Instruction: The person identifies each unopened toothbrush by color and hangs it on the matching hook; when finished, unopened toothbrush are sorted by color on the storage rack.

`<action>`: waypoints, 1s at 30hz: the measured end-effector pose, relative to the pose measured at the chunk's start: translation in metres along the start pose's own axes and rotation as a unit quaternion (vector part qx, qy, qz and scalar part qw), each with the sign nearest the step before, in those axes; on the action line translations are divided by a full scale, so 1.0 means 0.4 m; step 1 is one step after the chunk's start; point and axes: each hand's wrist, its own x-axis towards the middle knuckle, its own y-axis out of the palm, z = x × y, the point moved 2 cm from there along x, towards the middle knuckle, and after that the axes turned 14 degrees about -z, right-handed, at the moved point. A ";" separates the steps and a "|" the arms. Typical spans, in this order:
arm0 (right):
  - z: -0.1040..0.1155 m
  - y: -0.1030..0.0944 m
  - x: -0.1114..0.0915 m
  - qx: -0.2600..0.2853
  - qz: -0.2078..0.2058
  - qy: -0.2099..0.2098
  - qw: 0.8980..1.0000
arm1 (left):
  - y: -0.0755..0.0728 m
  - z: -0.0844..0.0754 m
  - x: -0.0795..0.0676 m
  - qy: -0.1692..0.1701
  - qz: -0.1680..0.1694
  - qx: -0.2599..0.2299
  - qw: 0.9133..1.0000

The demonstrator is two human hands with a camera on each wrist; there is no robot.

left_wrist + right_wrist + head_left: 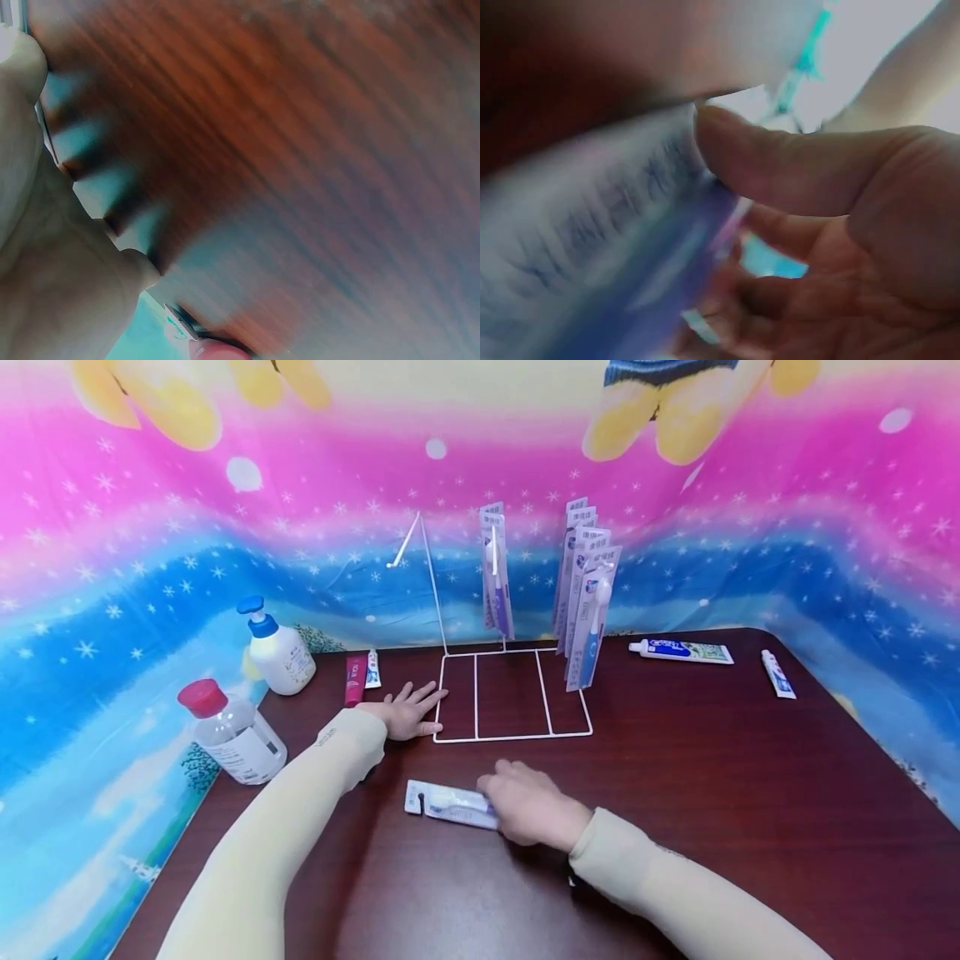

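In the head view my right hand (528, 804) pinches one end of a packaged toothbrush (452, 804), held low over the table with its hanging hole towards the left. The right wrist view shows the thumb (739, 154) pressed on the printed, blurred pack (622, 217). My left hand (407, 712) lies with fingers spread on the table, fingertips at the left side of a white wire rack (476, 710). Several toothbrush packs (588, 618) hang from the rack's right hook, and a few more packs (497, 585) from the middle one. The left hook (405, 539) juts forward.
Left of the rack stand a blue-topped pump bottle (279, 656) and a red-capped clear bottle (243, 743), near a red tube (356, 681) and a small white tube (373, 670). At the right lie a toothpaste tube (686, 651) and a smaller one (777, 675). A patterned cloth hangs behind.
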 end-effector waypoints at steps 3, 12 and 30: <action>-0.043 -0.039 0.017 0.066 -0.068 0.026 0.995 | -0.005 -0.002 -0.006 0.003 -0.002 -0.010 1.000; -0.125 -0.174 0.060 0.220 -0.212 0.114 0.945 | -0.009 -0.009 -0.008 -0.001 -0.001 0.001 1.000; -0.155 -0.237 0.134 0.300 -0.238 0.153 0.911 | -0.002 0.003 -0.005 -0.001 0.001 -0.015 1.000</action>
